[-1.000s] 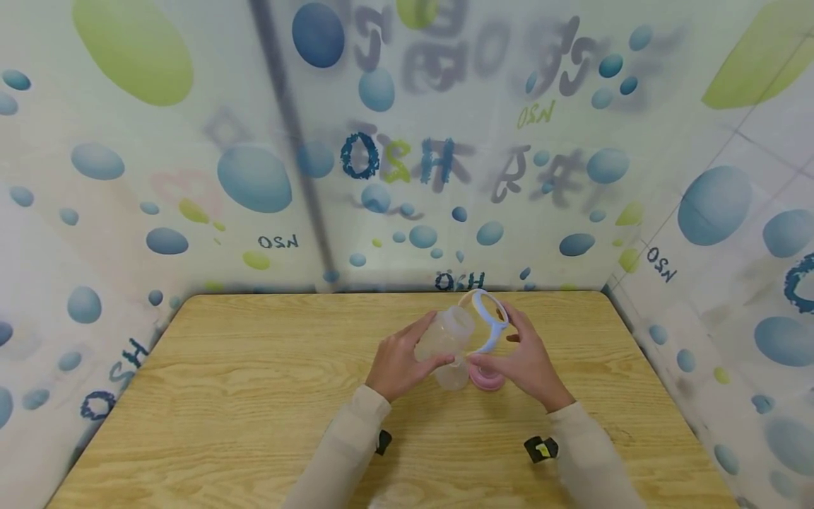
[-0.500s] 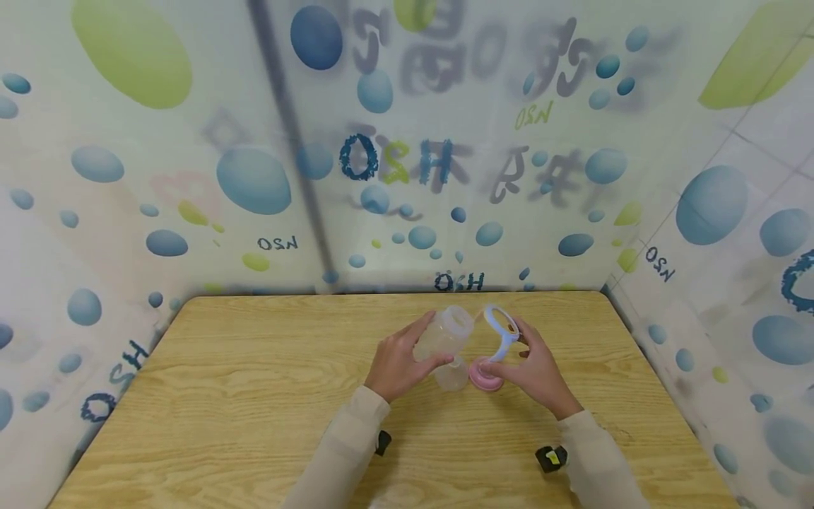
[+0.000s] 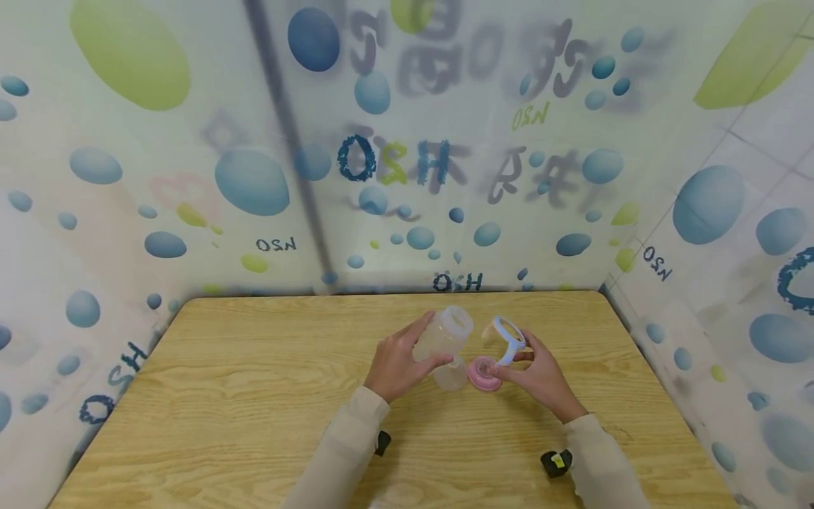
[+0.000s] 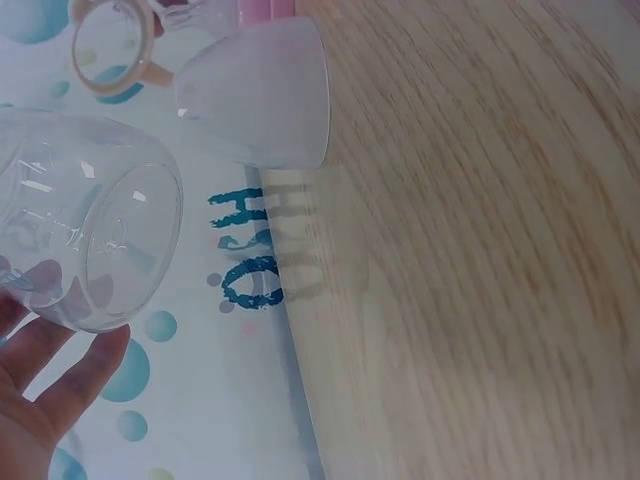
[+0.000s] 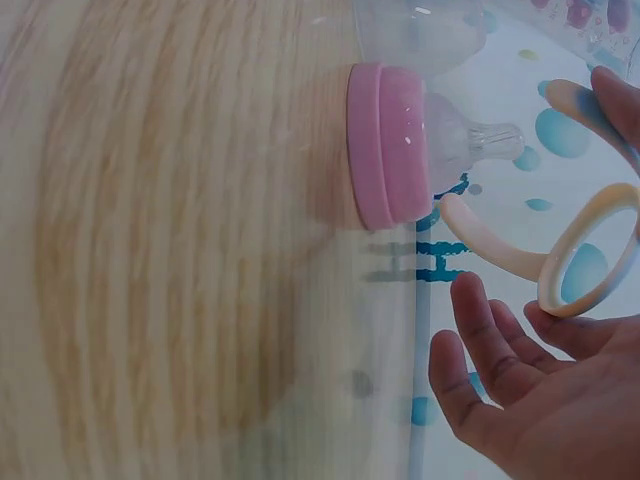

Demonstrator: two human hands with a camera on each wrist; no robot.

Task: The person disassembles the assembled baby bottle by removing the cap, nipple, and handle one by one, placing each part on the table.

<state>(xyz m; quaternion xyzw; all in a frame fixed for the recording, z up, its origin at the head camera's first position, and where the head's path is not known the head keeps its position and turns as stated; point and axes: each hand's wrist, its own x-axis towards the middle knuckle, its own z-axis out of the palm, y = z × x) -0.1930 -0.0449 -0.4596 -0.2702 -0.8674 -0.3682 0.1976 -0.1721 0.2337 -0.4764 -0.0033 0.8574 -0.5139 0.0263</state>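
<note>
My left hand [image 3: 396, 364] grips a clear baby bottle [image 3: 439, 336] around its body, tilted with the open neck up and to the right. In the left wrist view the bottle [image 4: 135, 240] has a rounded base. A two-armed bottle handle [image 3: 514, 345], bluish and cream with a ring in its middle, is held above the table by my right hand [image 3: 545, 382]. Below and between the hands a pink collar [image 3: 485, 382] stands on the table, its clear teat [image 5: 450, 140] pointing up. Beside it, a translucent dome cap [image 3: 450, 378] rests on its rim, partly behind the left thumb.
The wooden table [image 3: 267, 396] reaches back to a patterned wall [image 3: 407, 212] with bubble prints and lettering. Another wall [image 3: 712, 283] rises at the right edge. A dark strap mount [image 3: 556, 463] sits under the right wrist, and another [image 3: 383, 443] under the left.
My right hand has moved right and slightly down with the handle, away from the bottle, and the handle has turned in the fingers. The left hand and bottle have stayed nearly still.
</note>
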